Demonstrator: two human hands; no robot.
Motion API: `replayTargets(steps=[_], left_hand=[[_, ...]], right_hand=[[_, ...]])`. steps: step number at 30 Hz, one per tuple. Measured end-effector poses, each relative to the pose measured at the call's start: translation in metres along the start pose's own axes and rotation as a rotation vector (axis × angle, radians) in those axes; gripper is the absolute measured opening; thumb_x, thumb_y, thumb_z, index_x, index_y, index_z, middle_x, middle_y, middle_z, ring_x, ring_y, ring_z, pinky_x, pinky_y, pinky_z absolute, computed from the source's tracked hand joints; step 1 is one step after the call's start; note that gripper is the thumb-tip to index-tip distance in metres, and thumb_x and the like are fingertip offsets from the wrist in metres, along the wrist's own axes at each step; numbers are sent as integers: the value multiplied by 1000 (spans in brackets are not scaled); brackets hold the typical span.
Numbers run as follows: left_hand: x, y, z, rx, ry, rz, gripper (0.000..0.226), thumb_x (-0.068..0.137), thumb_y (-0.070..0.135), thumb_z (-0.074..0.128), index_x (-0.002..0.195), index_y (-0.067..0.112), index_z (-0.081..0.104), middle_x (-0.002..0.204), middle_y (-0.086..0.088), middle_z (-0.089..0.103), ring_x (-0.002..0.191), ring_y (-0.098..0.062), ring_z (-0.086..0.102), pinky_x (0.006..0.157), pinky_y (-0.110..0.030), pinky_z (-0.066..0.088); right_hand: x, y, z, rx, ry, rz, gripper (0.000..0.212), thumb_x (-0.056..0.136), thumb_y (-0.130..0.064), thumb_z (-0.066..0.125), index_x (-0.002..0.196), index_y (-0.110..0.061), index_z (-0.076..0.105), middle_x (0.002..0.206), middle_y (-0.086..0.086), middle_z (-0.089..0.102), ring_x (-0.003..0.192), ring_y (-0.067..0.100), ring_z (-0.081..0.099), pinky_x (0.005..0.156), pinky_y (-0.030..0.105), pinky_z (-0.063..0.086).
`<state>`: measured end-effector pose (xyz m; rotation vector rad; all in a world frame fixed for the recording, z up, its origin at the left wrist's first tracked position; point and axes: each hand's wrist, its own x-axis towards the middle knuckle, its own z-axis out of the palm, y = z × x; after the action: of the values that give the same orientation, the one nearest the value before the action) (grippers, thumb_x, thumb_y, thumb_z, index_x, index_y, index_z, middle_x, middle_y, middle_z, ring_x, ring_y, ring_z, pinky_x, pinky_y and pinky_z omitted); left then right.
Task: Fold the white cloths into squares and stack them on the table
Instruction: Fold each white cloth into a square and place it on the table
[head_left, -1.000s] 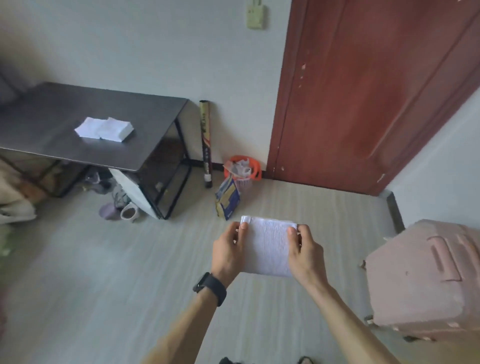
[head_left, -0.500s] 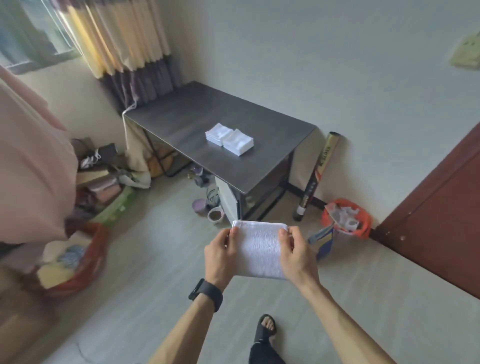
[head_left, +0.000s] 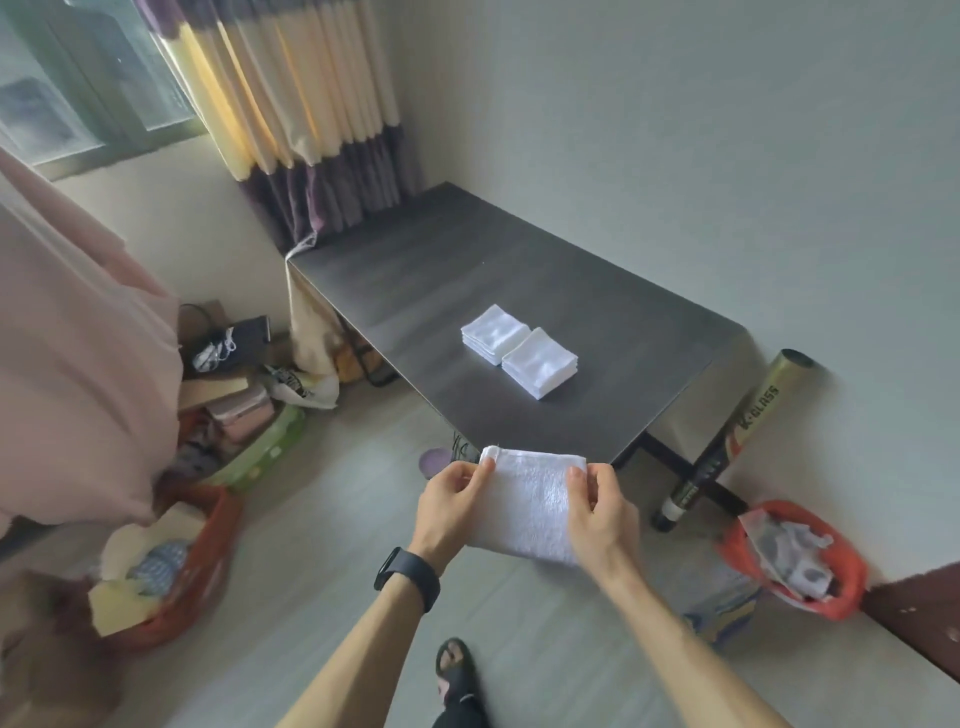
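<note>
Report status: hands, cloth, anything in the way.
Left hand, right hand pinch folded white cloth, off the table. Far stack, near stack sit on table. Nothing blocking.

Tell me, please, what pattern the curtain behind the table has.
The curtain has cream and yellow vertical stripes above a dark purple band; head view.

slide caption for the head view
Left hand and right hand hold a folded white cloth before the table bearing two stacks

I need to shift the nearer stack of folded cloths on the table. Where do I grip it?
Probably the corner of the nearer stack that points toward you, coming in low from the table edge there. Its layered edges show on those sides, so thumb above and fingers beneath can clamp every layer.
</note>
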<state>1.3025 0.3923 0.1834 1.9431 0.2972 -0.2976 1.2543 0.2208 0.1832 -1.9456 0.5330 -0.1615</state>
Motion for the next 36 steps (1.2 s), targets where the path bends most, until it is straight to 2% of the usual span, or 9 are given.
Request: replayTargets(steps=[3,7,11,14,19,24,28,32,36], left_hand=[[64,16,-1,3,-91,8,42,81,56,57,77,15,60,71,8,58,66,-11,50,59,-26,40],[170,39,-2,48,-198,-2,31,86,42,61,78,12,60,71,5,55,62,-11,48,52,-22,38],[291,55,-7,157,-230,-6,22,86,47,63,86,26,67,80,13,65,75,-9,59,66,-26,49],[362,71,-8,224,-307,5,22,86,50,64,87,28,65,81,14,62,76,-8,57,64,-23,44],[461,87,0,344,-416,10,16,89,45,63,94,30,66,85,12,65,80,-8,61,62,-19,42],[536,87,13,384,-453,4,17,91,44,62,101,31,66,90,13,66,82,-1,59,64,-17,43],[581,80,26,433,-464,-10,22,90,44,61,106,29,67,99,11,66,89,-7,60,72,-23,45],[609,75,38,464,-503,-13,22,91,45,60,106,30,66,95,14,65,83,4,56,64,-18,43],[620,69,48,494,-534,-33,21,91,45,59,106,31,64,92,17,63,80,4,56,60,-17,42]], right_hand=[[55,-7,25,-10,4,74,25,100,-38,47,89,-16,53,74,-8,63,70,6,57,63,32,35],[136,-15,67,9,-28,186,22,98,-39,48,92,-18,52,79,-4,63,75,20,58,64,35,42],[217,-31,116,7,-63,258,17,98,-35,48,93,-19,52,77,-3,59,64,15,50,59,28,43],[267,-40,146,-29,-72,350,15,100,-35,46,98,-21,52,83,-1,62,64,14,55,57,27,45],[346,-40,186,-69,-24,486,16,99,-39,45,101,-24,50,91,-6,64,75,21,67,73,46,60],[408,-35,218,-103,-14,565,17,98,-39,44,103,-25,51,89,-7,63,78,20,67,72,46,60],[447,-29,236,-206,25,595,17,100,-37,42,99,-23,52,85,-5,63,77,20,64,67,40,56],[469,-20,249,-276,59,660,22,100,-36,41,86,-21,50,79,-2,63,72,18,57,53,32,37],[479,-13,256,-339,76,701,23,100,-33,42,83,-19,48,77,0,61,68,17,53,50,29,32]])
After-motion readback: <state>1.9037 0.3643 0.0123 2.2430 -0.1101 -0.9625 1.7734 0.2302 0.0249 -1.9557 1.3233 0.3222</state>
